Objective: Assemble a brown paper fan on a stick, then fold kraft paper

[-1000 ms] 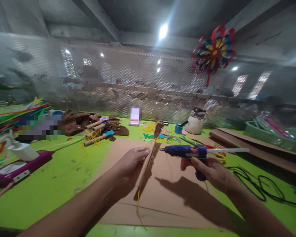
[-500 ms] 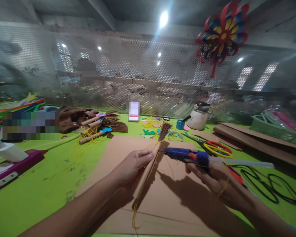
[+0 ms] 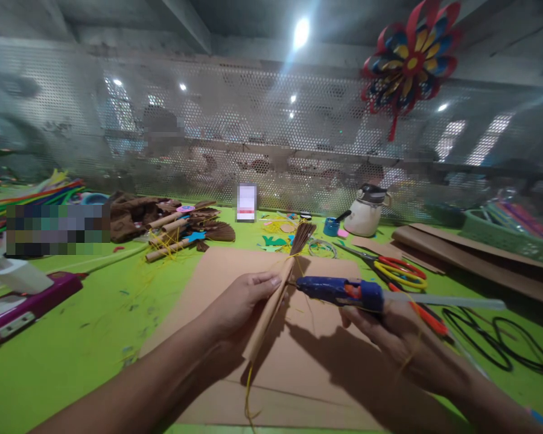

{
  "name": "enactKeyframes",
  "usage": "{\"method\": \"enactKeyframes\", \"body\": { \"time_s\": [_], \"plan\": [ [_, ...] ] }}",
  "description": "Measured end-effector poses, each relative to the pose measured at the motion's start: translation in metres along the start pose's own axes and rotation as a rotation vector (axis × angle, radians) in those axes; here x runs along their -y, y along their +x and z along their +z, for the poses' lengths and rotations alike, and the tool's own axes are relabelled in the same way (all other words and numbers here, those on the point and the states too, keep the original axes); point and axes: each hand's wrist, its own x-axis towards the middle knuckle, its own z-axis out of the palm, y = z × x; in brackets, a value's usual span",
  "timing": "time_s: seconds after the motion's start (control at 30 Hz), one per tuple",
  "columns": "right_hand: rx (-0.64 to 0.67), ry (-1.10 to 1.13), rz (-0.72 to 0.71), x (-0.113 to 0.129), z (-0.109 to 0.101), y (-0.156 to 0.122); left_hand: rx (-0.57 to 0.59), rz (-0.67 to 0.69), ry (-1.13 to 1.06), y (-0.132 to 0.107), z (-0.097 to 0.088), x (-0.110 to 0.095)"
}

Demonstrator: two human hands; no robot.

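Observation:
In the head view, my left hand (image 3: 248,298) is closed around a small handmade paper broom (image 3: 268,318), a rolled brown paper handle with a fringed brown head (image 3: 304,236) at its far end. Yellow string is tied below the fringe and also trails from the near end. My right hand (image 3: 389,331) grips a blue hot glue gun (image 3: 339,292) with a clear glue stick out of its back. Its nozzle meets the side of the handle near my left fingertips. Beneath both hands lies a sheet of brown card (image 3: 217,392).
Several similar paper brooms (image 3: 176,235) are piled at the back left. A purple power strip (image 3: 31,301) is at left. Scissors (image 3: 366,256), a black cable (image 3: 479,340) and folded brown card (image 3: 434,253) lie right. A white jug (image 3: 365,212) stands behind.
The glue gun's nozzle has moved slightly down and to the left along the broom handle. My left hand keeps its hold in nearly the same place.

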Motion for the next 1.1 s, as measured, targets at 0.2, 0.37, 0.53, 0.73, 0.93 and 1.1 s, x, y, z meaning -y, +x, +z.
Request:
{"method": "enactKeyframes", "body": {
  "time_s": [0.2,0.37,0.53,0.73,0.93,1.1],
  "plan": [
    [-0.012,0.037,-0.029,0.007,-0.001,0.000,-0.005,0.023,-0.011,0.000,0.001,0.000],
    [-0.056,0.008,-0.009,-0.002,0.002,-0.001,0.008,-0.008,0.013,0.000,0.000,0.003],
    [-0.099,-0.062,-0.019,-0.006,0.001,0.001,0.032,-0.016,-0.016,-0.002,0.003,0.004],
    [0.010,-0.109,-0.003,0.009,-0.003,0.001,0.013,-0.021,-0.031,-0.002,0.003,0.003],
    [0.090,-0.119,-0.022,0.012,0.001,-0.007,-0.051,-0.002,0.021,0.001,0.000,0.001],
    [0.099,-0.145,-0.048,0.008,0.006,-0.011,-0.062,0.029,0.075,0.002,-0.002,0.003]
  ]
}}
